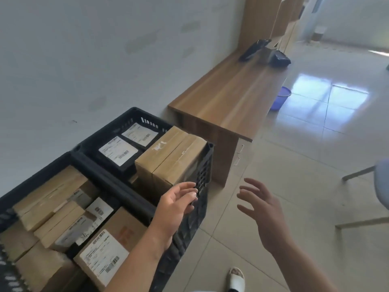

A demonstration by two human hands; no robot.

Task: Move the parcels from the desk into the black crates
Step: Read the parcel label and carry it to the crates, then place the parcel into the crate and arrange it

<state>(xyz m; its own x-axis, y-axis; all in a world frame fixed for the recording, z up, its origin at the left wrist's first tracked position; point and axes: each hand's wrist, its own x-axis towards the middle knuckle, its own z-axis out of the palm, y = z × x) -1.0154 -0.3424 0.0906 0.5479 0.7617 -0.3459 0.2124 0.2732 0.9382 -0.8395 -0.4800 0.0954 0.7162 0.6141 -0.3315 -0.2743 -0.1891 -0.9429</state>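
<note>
— Head view first: what are the fingers doing?
— Both hands are empty. The left hand [174,209] is spread loosely, fingers slightly curled, hanging over the front rim of the far crate [207,165], near a tall cardboard box [172,159] that stands inside it. I cannot tell whether the fingertips touch the rim.
— And the other one?
— The right hand [261,213] is spread wide over the tiled floor [294,186], touching nothing.
— Where are the parcels?
— Most sit packed in the two crates; the near crate [42,165] is full of labelled boxes. Three remaining parcels [265,52], two black and one brown, lie at the desk's [231,95] far end.
</note>
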